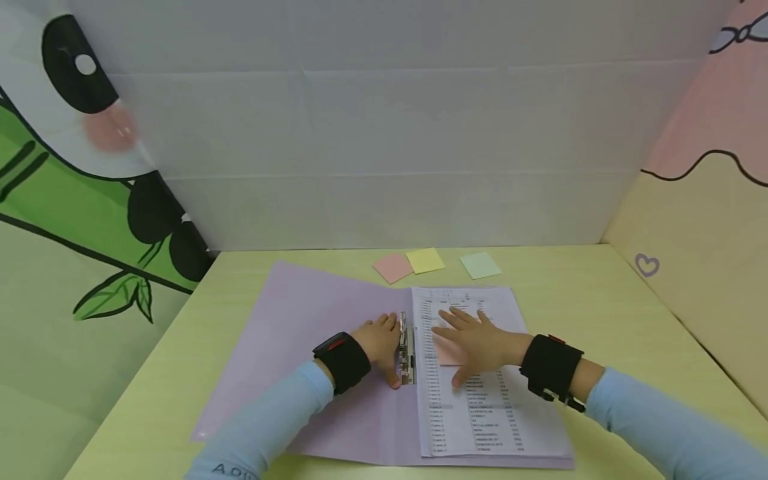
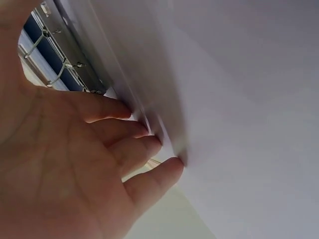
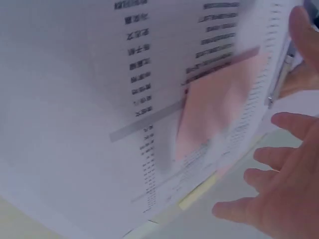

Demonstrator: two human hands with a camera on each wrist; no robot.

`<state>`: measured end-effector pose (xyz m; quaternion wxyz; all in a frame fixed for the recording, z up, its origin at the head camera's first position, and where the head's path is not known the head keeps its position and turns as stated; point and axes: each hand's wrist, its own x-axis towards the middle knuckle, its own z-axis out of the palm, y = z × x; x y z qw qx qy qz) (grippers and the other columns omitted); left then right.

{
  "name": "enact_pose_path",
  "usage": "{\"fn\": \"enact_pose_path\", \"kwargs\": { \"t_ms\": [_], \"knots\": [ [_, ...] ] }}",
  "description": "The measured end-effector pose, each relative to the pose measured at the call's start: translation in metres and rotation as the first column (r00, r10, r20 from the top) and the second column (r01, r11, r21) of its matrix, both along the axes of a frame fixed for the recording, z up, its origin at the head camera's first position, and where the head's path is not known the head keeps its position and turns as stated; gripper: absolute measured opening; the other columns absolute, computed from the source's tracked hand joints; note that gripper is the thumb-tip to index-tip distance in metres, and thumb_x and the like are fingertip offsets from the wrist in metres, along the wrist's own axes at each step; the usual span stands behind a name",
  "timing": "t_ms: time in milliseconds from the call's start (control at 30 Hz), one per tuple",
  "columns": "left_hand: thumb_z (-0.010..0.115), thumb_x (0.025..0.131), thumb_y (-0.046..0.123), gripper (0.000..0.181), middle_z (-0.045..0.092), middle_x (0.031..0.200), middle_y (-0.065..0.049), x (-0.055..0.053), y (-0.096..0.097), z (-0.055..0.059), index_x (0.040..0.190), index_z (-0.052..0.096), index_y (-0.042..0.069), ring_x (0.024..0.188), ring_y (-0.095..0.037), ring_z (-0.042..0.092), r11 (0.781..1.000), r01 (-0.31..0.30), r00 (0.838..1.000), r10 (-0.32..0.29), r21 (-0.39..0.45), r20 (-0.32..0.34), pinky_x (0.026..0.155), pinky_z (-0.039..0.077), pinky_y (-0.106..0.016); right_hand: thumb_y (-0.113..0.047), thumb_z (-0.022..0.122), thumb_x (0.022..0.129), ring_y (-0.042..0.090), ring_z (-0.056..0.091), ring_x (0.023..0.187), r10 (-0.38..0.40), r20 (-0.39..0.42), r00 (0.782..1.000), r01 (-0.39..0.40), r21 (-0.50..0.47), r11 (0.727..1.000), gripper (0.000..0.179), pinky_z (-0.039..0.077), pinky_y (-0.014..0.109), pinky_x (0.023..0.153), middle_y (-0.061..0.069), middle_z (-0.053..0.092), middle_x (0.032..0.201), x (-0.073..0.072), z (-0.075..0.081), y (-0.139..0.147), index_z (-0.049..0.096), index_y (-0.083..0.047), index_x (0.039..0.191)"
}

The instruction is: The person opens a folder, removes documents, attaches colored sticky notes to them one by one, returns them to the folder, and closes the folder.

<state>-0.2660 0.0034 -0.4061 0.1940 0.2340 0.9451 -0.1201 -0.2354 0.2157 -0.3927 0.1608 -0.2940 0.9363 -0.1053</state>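
A pale purple folder point(image 1: 312, 320) lies opened flat, with a stack of printed sheets point(image 1: 498, 427) on its right side. Its metal ring clip point(image 1: 407, 360) runs along the spine. My left hand point(image 1: 379, 343) is beside the clip on the cover side; in the left wrist view its relaxed fingertips point(image 2: 172, 167) meet the purple cover point(image 2: 249, 124). A pink sticky note point(image 3: 219, 104) sits on the top sheet. Over that note and the printed columns, my right hand point(image 1: 483, 345) is spread with its fingers apart, and partly hides the note in the head view.
Beyond the folder's top edge lie a pink note point(image 1: 393, 267), a yellow note point(image 1: 425, 260) and a pale green note point(image 1: 480, 265). The light wooden table point(image 1: 600, 300) meets a white panel point(image 1: 390, 207) at the back, with painted walls on both sides.
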Motion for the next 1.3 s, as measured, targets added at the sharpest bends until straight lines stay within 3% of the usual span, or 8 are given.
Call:
{"fn": "enact_pose_path", "kwargs": {
  "t_ms": [100,233,367,767,1033,1133,1300],
  "knots": [
    [0.078,0.054,0.061,0.118,0.022,0.151,-0.012,0.003,0.002,0.003,0.144,0.027,0.004,0.139,-0.026,0.022,1.0,-0.004,1.0,0.004,-0.003,-0.008,0.11,0.025,-0.043,-0.06,0.071,0.064,0.035,-0.002,0.141,0.023,0.038,0.999,-0.023,0.006,1.0,0.102,0.002,0.066,0.104,0.01,0.006,0.155,-0.004,-0.017,-0.008,0.024,-0.021,0.146],
    [0.079,0.055,0.06,0.117,0.022,0.151,-0.012,0.007,0.002,0.004,0.143,0.027,0.004,0.139,-0.026,0.022,1.0,-0.003,1.0,0.003,-0.001,-0.013,0.109,0.026,-0.043,-0.064,0.067,0.066,0.033,-0.007,0.141,0.007,0.095,0.995,-0.002,-0.057,0.998,0.104,0.0,0.065,0.105,0.007,0.0,0.155,-0.003,-0.038,-0.013,0.017,-0.025,0.148],
    [0.078,0.055,0.06,0.116,0.022,0.151,-0.012,0.011,0.001,0.005,0.143,0.028,0.004,0.139,-0.027,0.023,1.0,0.009,1.0,-0.009,-0.001,-0.016,0.109,0.027,-0.043,-0.066,0.064,0.067,0.032,-0.006,0.141,-0.012,0.088,0.996,0.02,-0.085,0.996,0.103,0.001,0.066,0.105,0.005,0.0,0.155,0.0,-0.047,-0.017,0.015,-0.026,0.148],
    [0.078,0.055,0.06,0.117,0.022,0.151,-0.012,0.014,-0.002,0.006,0.144,0.026,0.004,0.139,-0.027,0.022,1.0,0.013,1.0,-0.013,-0.023,-0.014,0.109,0.026,-0.044,-0.066,0.065,0.067,0.031,-0.004,0.142,-0.029,0.069,0.997,0.035,-0.08,0.996,0.099,-0.001,0.065,0.105,0.005,0.002,0.155,0.01,-0.044,-0.03,0.02,-0.027,0.147],
    [0.077,0.056,0.061,0.117,0.021,0.151,-0.011,0.015,-0.008,0.001,0.144,0.026,0.004,0.139,-0.026,0.021,0.999,0.029,1.0,-0.029,-0.03,-0.008,0.109,0.026,-0.042,-0.064,0.071,0.062,0.034,0.007,0.141,-0.049,0.03,0.998,0.052,-0.114,0.992,0.115,0.009,0.05,0.112,0.015,0.011,0.153,0.008,-0.043,-0.027,0.02,-0.002,0.145],
    [0.077,0.055,0.062,0.118,0.02,0.152,-0.011,0.017,-0.01,0.0,0.144,0.025,0.005,0.139,-0.025,0.021,0.999,0.034,0.999,-0.034,-0.03,-0.006,0.11,0.026,-0.041,-0.06,0.075,0.059,0.036,0.005,0.141,-0.079,0.024,0.997,0.081,-0.09,0.993,0.118,0.009,0.048,0.113,0.016,0.01,0.153,0.008,-0.039,-0.023,0.02,-0.001,0.145],
    [0.077,0.055,0.063,0.119,0.019,0.152,-0.011,0.02,-0.014,-0.001,0.145,0.023,0.004,0.14,-0.025,0.02,0.999,0.034,0.999,-0.034,-0.033,-0.002,0.11,0.025,-0.041,-0.057,0.078,0.057,0.038,0.004,0.14,-0.114,0.059,0.992,0.117,-0.049,0.992,0.118,0.011,0.055,0.11,0.017,0.01,0.153,0.012,-0.035,-0.018,0.021,-0.003,0.145]
  ]
}}
